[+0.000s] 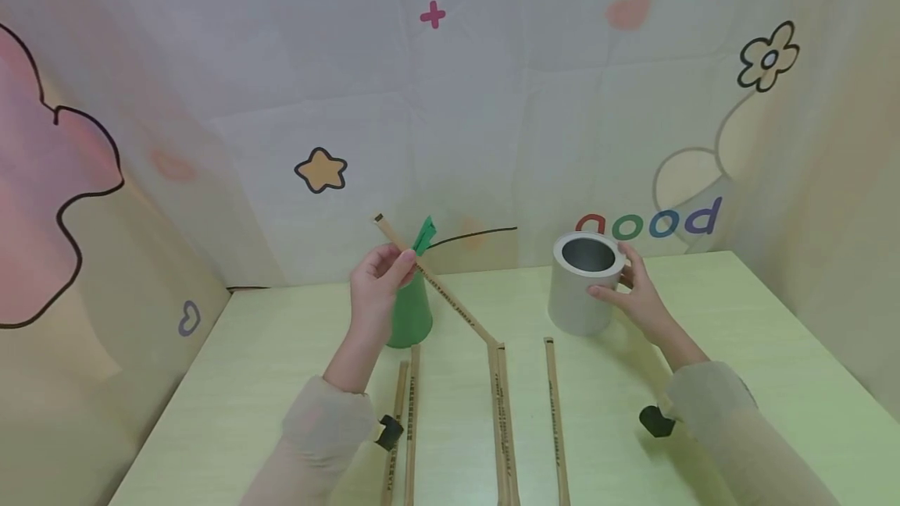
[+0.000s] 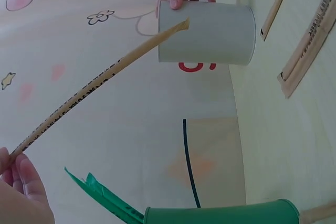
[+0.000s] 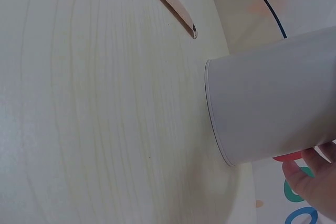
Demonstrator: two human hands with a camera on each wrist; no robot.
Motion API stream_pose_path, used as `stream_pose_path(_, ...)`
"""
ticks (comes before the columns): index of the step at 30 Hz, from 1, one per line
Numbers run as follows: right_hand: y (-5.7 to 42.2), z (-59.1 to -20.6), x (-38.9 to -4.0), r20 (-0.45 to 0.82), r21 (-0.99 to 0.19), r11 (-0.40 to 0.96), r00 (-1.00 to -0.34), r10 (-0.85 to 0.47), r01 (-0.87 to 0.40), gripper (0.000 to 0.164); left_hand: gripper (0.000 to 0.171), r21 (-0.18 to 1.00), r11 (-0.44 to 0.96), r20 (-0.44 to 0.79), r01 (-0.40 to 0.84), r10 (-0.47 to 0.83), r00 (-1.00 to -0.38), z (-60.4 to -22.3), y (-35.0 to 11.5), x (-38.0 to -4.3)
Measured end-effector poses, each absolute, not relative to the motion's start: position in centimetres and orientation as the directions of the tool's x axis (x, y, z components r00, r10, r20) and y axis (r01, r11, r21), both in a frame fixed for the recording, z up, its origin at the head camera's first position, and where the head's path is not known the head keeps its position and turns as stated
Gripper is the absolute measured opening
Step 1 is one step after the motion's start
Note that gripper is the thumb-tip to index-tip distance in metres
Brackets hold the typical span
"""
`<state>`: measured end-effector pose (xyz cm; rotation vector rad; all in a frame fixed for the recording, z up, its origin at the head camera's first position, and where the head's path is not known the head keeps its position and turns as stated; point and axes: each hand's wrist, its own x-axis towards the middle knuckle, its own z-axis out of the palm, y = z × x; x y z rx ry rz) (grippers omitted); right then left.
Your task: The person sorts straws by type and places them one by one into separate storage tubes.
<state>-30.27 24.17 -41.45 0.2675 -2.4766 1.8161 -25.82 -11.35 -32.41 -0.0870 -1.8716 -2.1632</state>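
Observation:
My left hand [image 1: 380, 279] pinches a long thin straw in a brown printed paper wrapper [image 1: 453, 304] near its upper end, and the straw slants down to the right. In the left wrist view this straw [image 2: 94, 85] is raised in front of the grey canister [image 2: 210, 32]. Behind my left hand stands a green cup [image 1: 412, 318], with green wrapped strips [image 1: 425, 235] sticking out of its top. Around the right side of the open-topped canister [image 1: 580, 299] my right hand [image 1: 641, 299] curls, thumb on the front and fingers behind, partly hidden.
More brown wrapped straws lie lengthwise on the pale wooden table [image 1: 281, 404]: a pair at left [image 1: 411, 420], a pair in the middle [image 1: 501, 420] and a single straw [image 1: 555, 420] at right. A printed curtain [image 1: 464, 123] hangs behind the table.

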Motion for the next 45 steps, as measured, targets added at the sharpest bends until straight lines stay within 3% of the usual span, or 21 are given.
stream_pose_path(9, 24.1, -41.6, -30.2, 0.153, -0.945, 0.276, -0.983, -0.104, -0.177, 0.091, 0.008, 0.933, -0.173, 0.283, 0.316, -0.19, -0.94, -32.2, -8.7, -26.8)
stream_pose_path(20, 24.2, -41.4, -30.2, 0.157, -0.939, 0.291, -0.982, -0.105, -0.181, 0.09, 0.017, 0.926, -0.18, 0.293, 0.331, -0.208, -0.933, -31.8, -5.7, -28.6)
stream_pose_path(31, 24.2, -41.5, -30.3, 0.15, -0.938, 0.299, -0.984, -0.101, -0.174, 0.09, 0.023, 0.921, -0.262, 0.222, 0.288, -0.254, -0.941, -31.6, -2.8, -30.5)
stream_pose_path(39, 24.3, -41.6, -30.4, 0.142, -0.942, 0.292, -0.985, -0.098, -0.165, 0.09, 0.017, 0.89, -0.347, 0.186, 0.297, -0.32, -0.929, -31.6, -1.0, -31.4)
stream_pose_path(45, 24.4, -41.8, -30.6, 0.137, -0.943, 0.291, -0.986, -0.098, -0.159, 0.091, 0.017, 0.918, -0.276, 0.183, 0.285, -0.343, -0.921, -32.3, 0.5, -31.8)
